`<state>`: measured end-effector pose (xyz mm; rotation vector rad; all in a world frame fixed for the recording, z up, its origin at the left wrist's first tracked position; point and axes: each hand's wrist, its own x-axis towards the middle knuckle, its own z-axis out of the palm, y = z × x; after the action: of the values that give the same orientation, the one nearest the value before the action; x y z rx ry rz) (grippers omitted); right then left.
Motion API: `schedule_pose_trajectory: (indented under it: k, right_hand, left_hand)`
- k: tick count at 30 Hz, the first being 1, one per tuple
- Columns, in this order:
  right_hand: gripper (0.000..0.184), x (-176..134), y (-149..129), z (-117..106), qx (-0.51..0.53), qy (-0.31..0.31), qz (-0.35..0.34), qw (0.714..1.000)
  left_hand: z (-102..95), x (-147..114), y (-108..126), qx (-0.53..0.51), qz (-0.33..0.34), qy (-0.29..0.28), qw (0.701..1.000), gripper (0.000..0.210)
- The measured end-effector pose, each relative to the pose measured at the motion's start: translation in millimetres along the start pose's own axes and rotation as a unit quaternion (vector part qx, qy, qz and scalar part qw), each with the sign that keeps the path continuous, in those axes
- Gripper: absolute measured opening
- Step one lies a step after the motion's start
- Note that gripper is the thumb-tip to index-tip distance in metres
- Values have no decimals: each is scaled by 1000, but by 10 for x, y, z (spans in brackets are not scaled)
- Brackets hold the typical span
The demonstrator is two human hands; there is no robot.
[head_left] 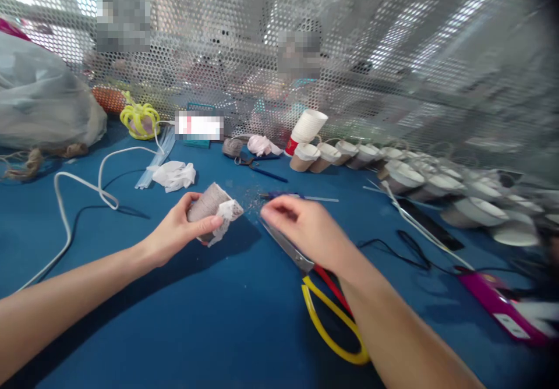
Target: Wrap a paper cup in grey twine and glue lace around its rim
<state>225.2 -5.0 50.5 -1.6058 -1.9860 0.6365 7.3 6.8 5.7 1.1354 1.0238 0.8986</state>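
Note:
My left hand [174, 226] is closed around a cup [207, 204] wrapped in grey-brown cord, tilted above the blue table. A piece of white lace [227, 219] lies over the cup's side near its right end, under my thumb. My right hand [312, 226] is to the right of the cup, thumb and fingertips pinched together. Whatever they hold, if anything, is too small to make out. Large scissors [301, 259] with red and yellow handles lie below my right hand, partly covered by the wrist.
Several wrapped cups [328, 155] line the right side, near a stack of white paper cups [311, 124]. Pliers [257, 168], a cord ball [232, 147], white fabric [173, 175] and glue sticks [157, 159] lie behind. A white cable [65, 202] loops left; a magenta device [498, 307] sits right.

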Motion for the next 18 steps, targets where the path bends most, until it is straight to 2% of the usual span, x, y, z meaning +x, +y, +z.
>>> schedule_pose_trajectory:
  k: [2, 3, 4, 5, 7, 10, 13, 18]
  right_hand:
    - [28, 94, 116, -225, -81, 102, 32, 991]
    - [28, 143, 195, -315, -120, 137, 54, 982]
    - [26, 190, 287, -381, -164, 143, 80, 973]
    - [24, 232, 387, -422, -205, 119, 112, 965]
    - [18, 298, 589, -432, -212, 73, 137, 965]
    - [30, 352, 816, -345, -190, 19, 145, 971]
    - [34, 363, 908, -259, -155, 22, 150, 976]
    - [11, 287, 850, -232, -49, 65, 178, 981]
  left_hand:
    - [-16, 4, 21, 20, -2, 5, 1000, 59]
    - [-23, 5, 32, 29, 0, 3, 1000, 58]
    - [-29, 6, 43, 39, 3, 0, 999, 57]
    - [-34, 6, 53, 51, 8, -3, 999, 56]
    - [-43, 4, 70, 79, 20, -8, 997, 56]
    - [-56, -2, 83, 105, 35, -14, 994, 59]
    - [-64, -7, 87, 96, 43, -23, 994, 61]
    - [-71, 9, 83, 83, 54, -44, 994, 62]
